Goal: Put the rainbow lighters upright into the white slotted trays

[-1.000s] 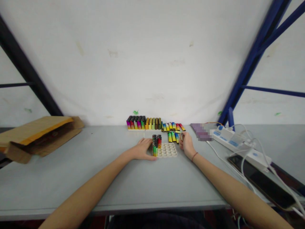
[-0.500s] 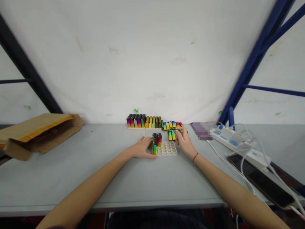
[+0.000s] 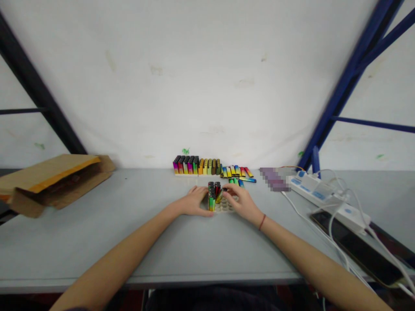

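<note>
A white tray (image 3: 223,209) with round holes lies on the table, several lighters (image 3: 212,203) upright in its left part. My left hand (image 3: 194,202) grips the tray's left end, thumb at the front and fingers behind. Over the tray, my right hand (image 3: 239,201) pinches a lighter (image 3: 219,198) by its top; yellow shows on its body, which tilts beside the standing red ones. My fingers hide part of it. Behind this hand lie loose green and blue lighters (image 3: 236,182).
At the wall stand a filled tray of multicoloured lighters (image 3: 186,165) and one of yellow and dark lighters (image 3: 209,166). More lighters (image 3: 236,171) lie beside them. A torn padded envelope (image 3: 61,177) is left; a power strip (image 3: 317,192), cables and phone (image 3: 356,246) are right.
My right hand has moved left and toward me, from the loose lighters to the tray, with a lighter in its fingers. The left hand stays at the tray.
</note>
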`<move>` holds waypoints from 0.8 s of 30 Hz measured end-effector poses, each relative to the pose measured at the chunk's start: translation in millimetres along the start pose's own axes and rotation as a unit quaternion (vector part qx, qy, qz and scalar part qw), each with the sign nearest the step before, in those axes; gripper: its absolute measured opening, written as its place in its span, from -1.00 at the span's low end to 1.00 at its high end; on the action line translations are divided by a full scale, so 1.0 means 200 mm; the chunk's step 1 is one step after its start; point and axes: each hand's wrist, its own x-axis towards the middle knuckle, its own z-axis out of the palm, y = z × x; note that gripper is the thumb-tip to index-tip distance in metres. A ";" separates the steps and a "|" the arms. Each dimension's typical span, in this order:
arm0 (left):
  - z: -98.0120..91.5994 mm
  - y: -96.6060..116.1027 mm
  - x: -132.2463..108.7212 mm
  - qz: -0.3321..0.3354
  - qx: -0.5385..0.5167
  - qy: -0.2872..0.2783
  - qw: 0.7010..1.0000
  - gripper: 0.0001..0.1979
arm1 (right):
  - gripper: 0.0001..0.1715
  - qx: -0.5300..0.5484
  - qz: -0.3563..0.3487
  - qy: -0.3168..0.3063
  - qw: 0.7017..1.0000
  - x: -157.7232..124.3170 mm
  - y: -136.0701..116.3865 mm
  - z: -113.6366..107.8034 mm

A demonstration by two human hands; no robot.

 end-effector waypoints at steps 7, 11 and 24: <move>0.00 0.00 0.00 0.001 0.006 -0.002 1.000 -0.12 | -0.73 -0.107 -0.082 -0.027 0.991 0.01 -0.01 0.01; 0.01 -0.01 0.00 -0.003 0.009 -0.005 1.000 -0.10 | -0.63 -0.154 -0.113 -0.045 0.981 0.03 0.00 -0.02; -0.01 0.01 0.00 -0.008 0.012 -0.009 1.000 -0.14 | -0.68 -0.442 0.218 -0.102 0.864 0.08 0.20 -0.17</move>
